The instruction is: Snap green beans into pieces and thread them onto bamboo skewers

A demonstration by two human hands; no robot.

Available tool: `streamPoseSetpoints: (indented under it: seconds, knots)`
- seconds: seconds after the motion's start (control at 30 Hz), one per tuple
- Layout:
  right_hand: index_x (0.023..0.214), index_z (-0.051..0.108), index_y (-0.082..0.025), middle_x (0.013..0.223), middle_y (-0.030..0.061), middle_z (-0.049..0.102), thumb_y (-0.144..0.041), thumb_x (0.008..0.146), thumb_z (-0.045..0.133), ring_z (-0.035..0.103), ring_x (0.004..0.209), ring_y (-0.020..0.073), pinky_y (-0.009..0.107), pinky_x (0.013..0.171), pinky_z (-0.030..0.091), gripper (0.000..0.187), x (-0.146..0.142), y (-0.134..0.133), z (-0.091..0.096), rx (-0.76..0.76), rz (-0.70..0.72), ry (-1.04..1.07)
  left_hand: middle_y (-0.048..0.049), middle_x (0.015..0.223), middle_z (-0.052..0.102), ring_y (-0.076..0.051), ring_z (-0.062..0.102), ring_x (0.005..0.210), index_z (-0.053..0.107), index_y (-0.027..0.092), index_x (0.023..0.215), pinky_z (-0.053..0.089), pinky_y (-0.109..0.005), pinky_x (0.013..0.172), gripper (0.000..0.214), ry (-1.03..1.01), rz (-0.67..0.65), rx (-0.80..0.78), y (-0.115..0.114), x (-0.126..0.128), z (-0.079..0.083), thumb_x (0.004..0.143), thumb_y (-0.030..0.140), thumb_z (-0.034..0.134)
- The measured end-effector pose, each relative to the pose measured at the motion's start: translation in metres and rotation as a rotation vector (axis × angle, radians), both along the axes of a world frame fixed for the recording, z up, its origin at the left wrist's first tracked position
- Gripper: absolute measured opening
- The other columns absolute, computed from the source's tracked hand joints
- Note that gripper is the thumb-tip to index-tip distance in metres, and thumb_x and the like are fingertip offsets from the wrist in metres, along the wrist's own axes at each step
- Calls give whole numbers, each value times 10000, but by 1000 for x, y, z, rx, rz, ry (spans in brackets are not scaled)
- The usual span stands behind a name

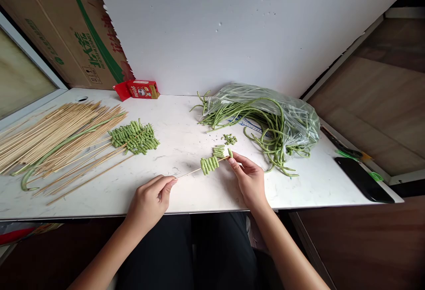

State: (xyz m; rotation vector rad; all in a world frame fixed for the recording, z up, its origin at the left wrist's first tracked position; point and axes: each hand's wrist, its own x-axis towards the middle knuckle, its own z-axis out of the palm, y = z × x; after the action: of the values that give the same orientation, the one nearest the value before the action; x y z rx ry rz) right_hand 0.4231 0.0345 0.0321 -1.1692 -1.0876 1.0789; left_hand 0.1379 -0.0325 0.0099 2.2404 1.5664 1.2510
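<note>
Just above the white desk (186,126), the left hand (151,199) pinches the blunt end of a bamboo skewer (189,173) that carries a row of threaded beans (209,164). The right hand (249,179) grips a single bean piece (230,152) at the skewer's tip, beside a small loose pile (219,150).

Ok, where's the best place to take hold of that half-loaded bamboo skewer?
Pinch the bare stick of the bamboo skewer from above, between the left hand at one end and the threaded bean pieces. That stretch is thin, straight and free; the right hand and a bean piece crowd the tip.
</note>
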Motion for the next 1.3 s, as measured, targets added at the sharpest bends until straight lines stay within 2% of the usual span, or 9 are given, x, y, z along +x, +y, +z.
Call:
streamPoseSetpoints:
  seconds: [0.2,0.43,0.9,1.17,1.3]
  knots:
    - [1144,841,-252,1268,85,798,-458,832,873,761,1125,322,497,1030,601,376,0,0,0,16,9,-10,-42,904,769,-147,713,772,737,177,1036,534,-242,714,143,-4,13,4,0,0,1,1042,176,594]
    - [1078,862,-271,1159,70,832,-477,891,814,738,1186,316,491,1100,541,283,0,-2,4,34,-12,-48,-38,881,759,-143,702,755,736,177,1023,528,-238,699,141,-4,22,0,-1,0,1,1043,178,596]
    - [1055,849,-243,1110,90,832,-497,880,813,738,1123,313,457,976,574,310,-1,-2,5,5,-32,-62,-45,860,756,-152,700,745,740,181,1013,535,-247,702,177,7,36,-11,0,1,2,1054,202,569]
    - [1077,859,-256,1129,76,833,-481,852,850,733,1135,306,460,1033,553,318,6,1,1,-21,-1,-37,-36,860,757,-146,703,746,738,181,1007,528,-240,698,168,1,40,-7,0,0,0,1048,187,576]
    - [1024,869,-266,1096,61,835,-483,855,848,723,1149,302,470,1088,524,276,12,3,0,-34,65,-22,-39,874,768,-152,720,764,739,180,1008,539,-239,712,171,3,38,14,0,-1,-1,1046,179,572]
